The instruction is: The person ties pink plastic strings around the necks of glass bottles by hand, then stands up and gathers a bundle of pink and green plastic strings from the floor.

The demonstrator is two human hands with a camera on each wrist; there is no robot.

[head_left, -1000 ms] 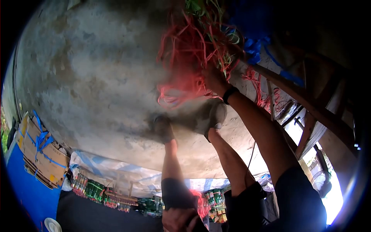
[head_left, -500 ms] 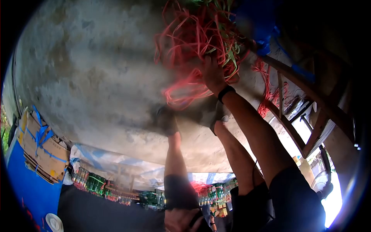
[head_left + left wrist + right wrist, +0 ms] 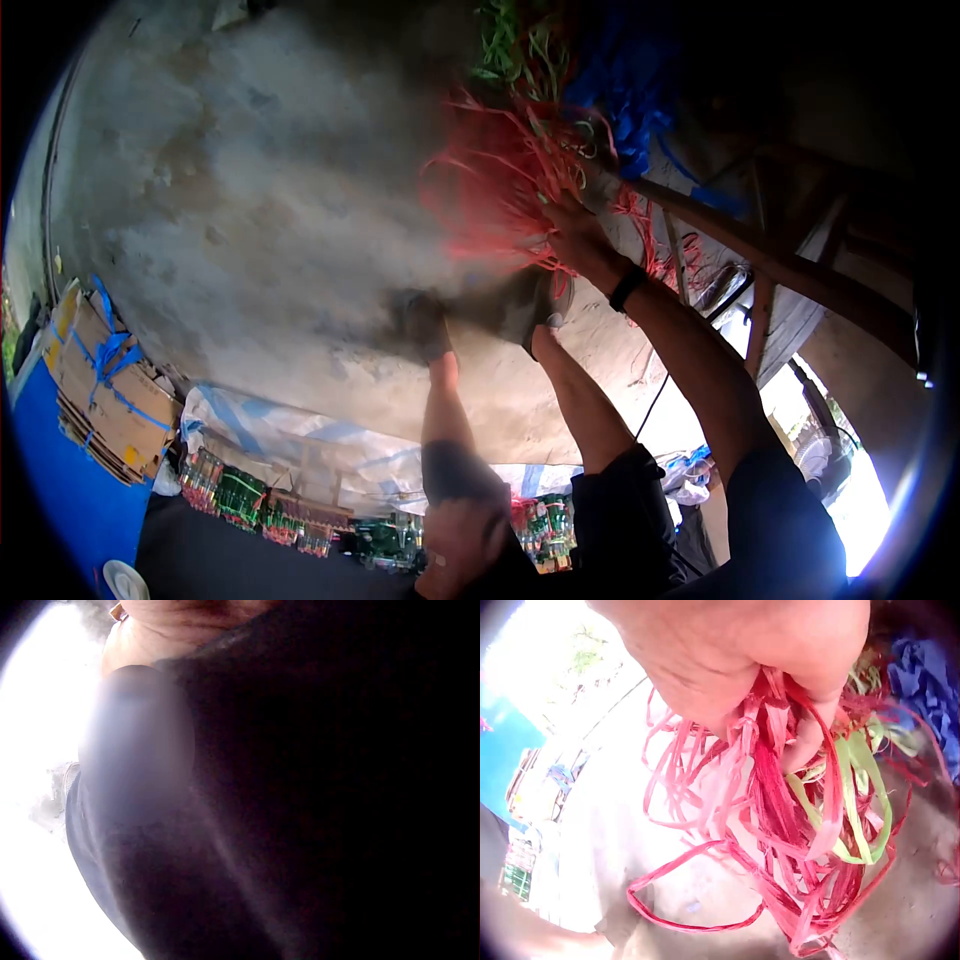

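My right hand (image 3: 580, 235) grips a loose bunch of red plastic raffia twine (image 3: 776, 802), its thumb and fingers curled round the strands. Loops and loose ends dangle below the fist in the right wrist view; in the head view the bunch blurs. Some light green strips (image 3: 859, 795) hang beside the red ones. More green strips (image 3: 515, 45) and a heap of blue strips (image 3: 620, 110) lie beyond the hand. On the dark cloth over my left thigh rests my left hand (image 3: 465, 540), a ring on one finger; the left wrist view catches only part of it.
A wooden frame (image 3: 800, 270) stands at the right, with more red strands (image 3: 640, 230) beside it. Bundled flat cardboard (image 3: 115, 385) leans at the left near a blue panel (image 3: 60, 470). Packs of bottles (image 3: 240, 495) line a white-and-blue tarp (image 3: 280, 430). My feet rest on the concrete floor (image 3: 250, 250).
The red strands have swung and spread differently while my right hand keeps its grip and shifts slightly down and right in view. My left hand stays on the thigh.
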